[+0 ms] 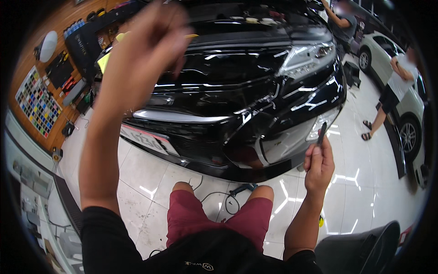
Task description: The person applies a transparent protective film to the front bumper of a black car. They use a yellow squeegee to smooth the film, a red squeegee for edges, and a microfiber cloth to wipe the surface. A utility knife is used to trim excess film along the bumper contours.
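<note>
Raised high in front of the black car (205, 82), my left hand (159, 39) is smeared by motion. Its fingers do not show clearly. A small yellow-orange edge (191, 35) shows beside it, and I cannot make out whether the hand touches it. My right hand (319, 164) is closed round a slim dark tool (322, 133) pointing upward, in front of the car's lower bumper corner (283, 141). The tool's exact kind is unclear. Above that corner sits the clear headlight (308, 59). The licence plate (148, 139) is below my left forearm.
A corded power tool (244, 188) lies on the tiled floor between my knees. A dark bin (360, 249) stands at lower right. One person (344, 20) is beside the car; another (397, 77) stands near a white car (381, 52). Colour samples (39, 102) hang at left.
</note>
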`<state>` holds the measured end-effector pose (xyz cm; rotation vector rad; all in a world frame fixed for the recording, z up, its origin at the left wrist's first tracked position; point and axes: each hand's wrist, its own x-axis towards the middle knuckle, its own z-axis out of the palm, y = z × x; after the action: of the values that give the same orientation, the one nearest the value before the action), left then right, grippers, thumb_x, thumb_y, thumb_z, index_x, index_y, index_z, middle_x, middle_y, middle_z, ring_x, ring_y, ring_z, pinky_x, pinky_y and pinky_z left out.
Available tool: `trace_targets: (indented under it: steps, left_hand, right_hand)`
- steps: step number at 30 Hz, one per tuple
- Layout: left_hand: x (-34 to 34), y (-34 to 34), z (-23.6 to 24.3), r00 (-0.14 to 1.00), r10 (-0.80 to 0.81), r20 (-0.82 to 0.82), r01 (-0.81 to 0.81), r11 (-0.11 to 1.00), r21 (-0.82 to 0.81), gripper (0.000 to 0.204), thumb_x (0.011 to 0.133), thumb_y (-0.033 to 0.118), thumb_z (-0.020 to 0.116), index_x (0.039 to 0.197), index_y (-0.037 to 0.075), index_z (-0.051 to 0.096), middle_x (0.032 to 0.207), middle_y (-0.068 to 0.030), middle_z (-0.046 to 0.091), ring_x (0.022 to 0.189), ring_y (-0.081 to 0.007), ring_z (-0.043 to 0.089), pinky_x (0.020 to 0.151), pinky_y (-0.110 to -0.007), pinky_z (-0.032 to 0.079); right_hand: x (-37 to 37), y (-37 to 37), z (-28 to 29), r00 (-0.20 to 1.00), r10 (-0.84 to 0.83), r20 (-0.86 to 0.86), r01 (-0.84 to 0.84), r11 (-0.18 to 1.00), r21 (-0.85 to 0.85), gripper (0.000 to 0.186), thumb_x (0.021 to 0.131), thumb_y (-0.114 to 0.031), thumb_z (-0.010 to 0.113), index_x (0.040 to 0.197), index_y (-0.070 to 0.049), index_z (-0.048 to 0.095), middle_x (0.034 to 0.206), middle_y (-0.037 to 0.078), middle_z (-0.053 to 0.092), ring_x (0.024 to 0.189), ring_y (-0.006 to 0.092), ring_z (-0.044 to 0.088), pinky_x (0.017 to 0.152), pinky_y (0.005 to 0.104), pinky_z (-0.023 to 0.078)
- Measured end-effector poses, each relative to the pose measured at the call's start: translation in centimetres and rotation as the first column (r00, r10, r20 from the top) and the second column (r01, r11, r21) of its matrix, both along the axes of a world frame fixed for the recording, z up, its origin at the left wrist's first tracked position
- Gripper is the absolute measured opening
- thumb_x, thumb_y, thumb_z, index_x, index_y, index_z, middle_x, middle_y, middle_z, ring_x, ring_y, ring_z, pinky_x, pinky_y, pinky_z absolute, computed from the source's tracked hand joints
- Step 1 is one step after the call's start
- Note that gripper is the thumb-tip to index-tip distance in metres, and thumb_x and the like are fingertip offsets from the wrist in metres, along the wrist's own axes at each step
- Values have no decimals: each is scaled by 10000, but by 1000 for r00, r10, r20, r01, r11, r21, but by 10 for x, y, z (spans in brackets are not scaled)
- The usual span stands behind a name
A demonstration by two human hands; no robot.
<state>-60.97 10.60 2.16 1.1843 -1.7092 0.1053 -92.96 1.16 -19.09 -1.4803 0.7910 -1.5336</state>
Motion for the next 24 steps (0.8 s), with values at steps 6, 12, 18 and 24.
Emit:
trace_targets:
  steps: [6, 12, 18, 24]
  left_hand:
    - [224, 276, -286, 545, 748, 379, -803, 335, 494, 524, 906, 44, 537, 1425, 12, 476, 868, -246, 666, 763, -375, 657, 658, -478, 499]
    - [246, 401, -437, 324, 745, 583, -696, -230, 680, 287, 880, 66, 580, 1144, -15, 659, 1005, -250, 671, 982, -356, 678, 872, -432, 549]
    - [224, 205, -234, 576, 622, -530, -522, 779, 348, 299, 999, 137, 538, 1222, -49, 610, 963, -128, 683, 900, -198, 663, 881, -342, 535]
    - [252, 64, -90, 293, 44, -955, 169, 981, 98, 440, 1091, 392, 369, 1275, 6, 473, 828, -49, 547, 640, -104, 524, 562, -235, 431]
  right_hand:
    - [83, -11, 74, 925, 189, -331, -260, 947, -187, 451, 983, -8, 459, 1433, -4, 497, 862, 16, 586, 645, 47, 479, 583, 188, 405]
    - [225, -84, 194, 805, 116, -581, -397, 834, -384, 280, 970, -88, 502, 1216, 2, 601, 863, 103, 687, 786, 173, 658, 758, 301, 519]
    - [405, -44, 242, 423, 645, -637, -820, 571, 34, 199, 910, -120, 619, 1040, 30, 610, 851, 113, 691, 782, 192, 699, 667, 316, 551]
    - [512, 20, 220, 170, 720, -673, -843, 460, 278, 198, 934, -163, 621, 1049, -2, 638, 842, 107, 688, 726, 161, 669, 668, 325, 548]
